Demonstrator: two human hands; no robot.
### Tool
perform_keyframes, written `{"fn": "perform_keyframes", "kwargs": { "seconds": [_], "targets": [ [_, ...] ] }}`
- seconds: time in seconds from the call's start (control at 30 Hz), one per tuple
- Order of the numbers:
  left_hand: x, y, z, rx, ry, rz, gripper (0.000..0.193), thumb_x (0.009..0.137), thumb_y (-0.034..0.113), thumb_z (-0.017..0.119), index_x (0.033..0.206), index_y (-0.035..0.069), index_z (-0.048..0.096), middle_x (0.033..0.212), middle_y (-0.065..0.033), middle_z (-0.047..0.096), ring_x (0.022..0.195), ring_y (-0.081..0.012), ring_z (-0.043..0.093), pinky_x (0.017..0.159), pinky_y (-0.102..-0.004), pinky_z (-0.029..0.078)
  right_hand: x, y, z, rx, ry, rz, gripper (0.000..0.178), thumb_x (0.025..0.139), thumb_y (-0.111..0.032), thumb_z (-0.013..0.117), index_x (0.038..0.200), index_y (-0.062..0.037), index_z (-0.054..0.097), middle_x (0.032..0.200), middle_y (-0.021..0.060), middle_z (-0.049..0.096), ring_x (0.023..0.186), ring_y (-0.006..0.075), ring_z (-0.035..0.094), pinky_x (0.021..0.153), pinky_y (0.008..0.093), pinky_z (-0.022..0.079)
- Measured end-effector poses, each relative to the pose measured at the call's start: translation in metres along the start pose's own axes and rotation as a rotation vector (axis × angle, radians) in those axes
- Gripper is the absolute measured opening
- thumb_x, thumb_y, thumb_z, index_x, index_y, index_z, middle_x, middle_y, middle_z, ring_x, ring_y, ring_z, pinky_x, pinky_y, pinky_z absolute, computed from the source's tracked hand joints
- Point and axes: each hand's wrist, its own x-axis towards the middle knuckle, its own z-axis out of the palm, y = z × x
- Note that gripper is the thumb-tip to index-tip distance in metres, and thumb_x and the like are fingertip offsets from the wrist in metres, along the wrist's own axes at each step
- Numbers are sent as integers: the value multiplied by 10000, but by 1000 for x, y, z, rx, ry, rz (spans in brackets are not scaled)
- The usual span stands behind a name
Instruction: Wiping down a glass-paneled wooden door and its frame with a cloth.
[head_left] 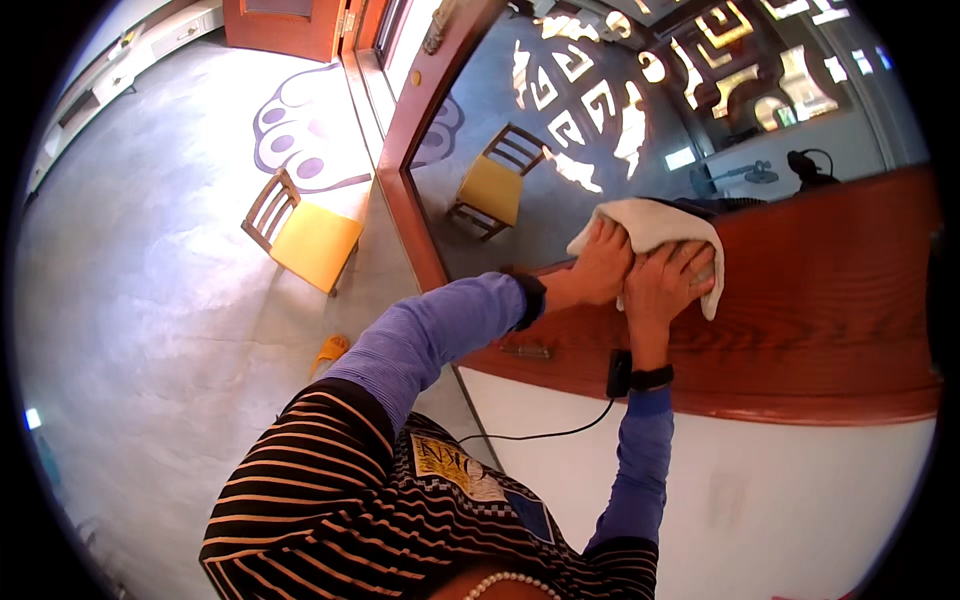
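Observation:
A folded white cloth lies over the upper edge of a broad reddish-brown wooden rail, where it meets a glossy reflecting pane. My left hand grips the cloth's left part, fingers bent against it. Close beside it, my right hand presses on the cloth's right part with bent fingers, some slightly apart. The cloth's right corner hangs down past my right hand. Its underside is hidden. A dark band circles each wrist, and blue-purple sleeves cover both forearms.
A yellow-seated wooden chair stands on the grey floor at left, its reflection showing in the pane. A small black device with a cable hangs by my right wrist. White wall lies below the rail. An orange shoe shows on the floor.

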Motion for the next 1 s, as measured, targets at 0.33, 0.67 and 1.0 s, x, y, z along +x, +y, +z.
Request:
{"fn": "perform_keyframes", "kwargs": {
  "seconds": [0.33,0.67,1.0],
  "targets": [
    [56,-76,-28,-210,335,-207,619,847,177,483,1332,-136,260,1397,-328,218,1300,-527,187,1078,-515,224,93,-53,52,38,-68,-131,649,820,-397,604,1257,60,458,1382,256,347,1328,399,260,1036,614,208],
    [127,-172,-84,39,511,-161,639,816,211,494,1314,-139,300,1345,-351,283,1262,-562,235,1041,-558,278,216,-113,64,9,27,-282,632,792,-359,620,1235,70,482,1391,274,339,1329,402,257,1086,494,243],
    [146,-278,-131,-161,410,-418,826,788,206,555,1452,2,109,1485,-247,139,1379,-412,153,1086,-522,240,317,-221,122,-22,30,-460,727,835,-451,536,1351,44,398,1453,224,280,1378,354,180,1140,458,99]
  ]
}}
